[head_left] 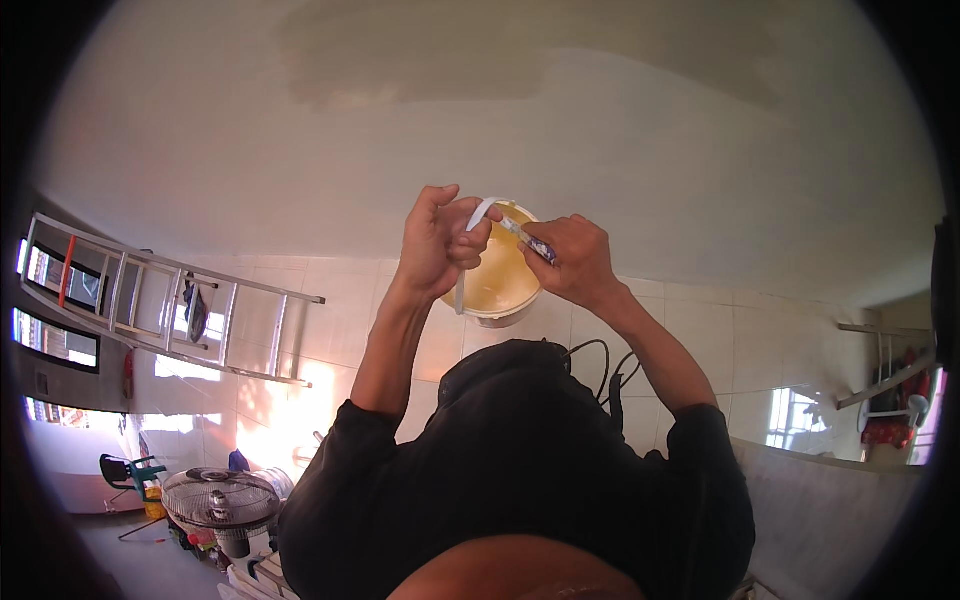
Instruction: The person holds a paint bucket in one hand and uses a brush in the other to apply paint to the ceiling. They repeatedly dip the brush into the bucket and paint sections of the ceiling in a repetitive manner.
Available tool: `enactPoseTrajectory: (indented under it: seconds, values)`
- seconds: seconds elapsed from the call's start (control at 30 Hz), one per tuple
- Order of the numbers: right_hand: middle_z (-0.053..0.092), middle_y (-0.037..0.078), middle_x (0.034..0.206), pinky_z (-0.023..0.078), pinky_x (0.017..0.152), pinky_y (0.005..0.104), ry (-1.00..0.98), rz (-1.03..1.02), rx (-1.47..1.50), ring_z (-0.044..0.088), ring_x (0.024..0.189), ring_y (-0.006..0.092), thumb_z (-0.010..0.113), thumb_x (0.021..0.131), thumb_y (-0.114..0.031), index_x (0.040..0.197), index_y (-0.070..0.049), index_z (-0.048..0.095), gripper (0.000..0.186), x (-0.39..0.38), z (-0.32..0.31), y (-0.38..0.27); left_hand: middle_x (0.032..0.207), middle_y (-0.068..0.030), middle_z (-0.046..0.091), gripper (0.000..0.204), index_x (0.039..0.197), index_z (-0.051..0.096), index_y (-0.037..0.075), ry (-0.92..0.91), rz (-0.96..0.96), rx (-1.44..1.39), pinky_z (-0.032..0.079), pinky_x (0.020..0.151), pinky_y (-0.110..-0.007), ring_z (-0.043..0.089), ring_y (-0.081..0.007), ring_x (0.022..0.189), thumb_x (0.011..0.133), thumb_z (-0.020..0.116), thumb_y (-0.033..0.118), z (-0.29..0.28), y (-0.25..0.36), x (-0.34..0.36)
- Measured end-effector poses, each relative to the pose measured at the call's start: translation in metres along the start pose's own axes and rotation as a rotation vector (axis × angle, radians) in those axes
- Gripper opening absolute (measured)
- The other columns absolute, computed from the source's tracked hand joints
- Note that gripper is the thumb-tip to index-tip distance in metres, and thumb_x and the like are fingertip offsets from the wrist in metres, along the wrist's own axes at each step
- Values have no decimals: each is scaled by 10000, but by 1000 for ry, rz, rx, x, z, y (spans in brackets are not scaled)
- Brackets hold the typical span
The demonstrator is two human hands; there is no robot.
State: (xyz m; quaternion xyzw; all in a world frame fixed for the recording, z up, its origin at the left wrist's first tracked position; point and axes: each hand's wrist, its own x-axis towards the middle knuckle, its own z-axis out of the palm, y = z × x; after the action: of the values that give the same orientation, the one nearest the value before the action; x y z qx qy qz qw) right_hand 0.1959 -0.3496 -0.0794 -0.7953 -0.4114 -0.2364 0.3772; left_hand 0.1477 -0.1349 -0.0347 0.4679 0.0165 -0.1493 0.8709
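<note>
My left hand (437, 240) is raised over a white bucket (510, 285) of pale yellow liquid, its fingers curled at the bucket's white strap-like handle (482, 213), gripping it. My right hand (572, 258) grips a small tool with a dark patterned handle (540, 246) and a lighter end, which reaches toward my left fingers over the bucket's mouth. What the tool's tip is exactly is hard to make out.
A pale wall (620, 160) with darker patches stands ahead, above a tiled floor (690, 340). An aluminium ladder (228, 315) is at left. A fan (220, 500) and green chair (133, 470) sit lower left. Metal legs and red items (885, 430) are at right.
</note>
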Motion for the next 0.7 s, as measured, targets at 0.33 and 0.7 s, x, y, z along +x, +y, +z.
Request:
enactPoseTrajectory:
  seconds: [0.33, 0.7]
  values:
    - [679, 71, 657, 473, 560, 286, -274, 616, 652, 594, 572, 109, 788, 807, -224, 923, 20, 760, 272, -9, 6, -3, 656, 70, 327, 640, 1025, 606, -33, -18, 38, 42, 185, 443, -187, 211, -24, 511, 930, 372, 555, 2, -3, 9]
    - [684, 115, 699, 497, 586, 357, -63, 174, 99, 638, 582, 258, 752, 758, -186, 883, -33, 749, 197, -7, 0, -3, 661, 69, 350, 631, 1021, 605, -35, 1, 15, 7, 194, 448, -188, 211, -28, 517, 928, 383, 548, -1, -6, 5]
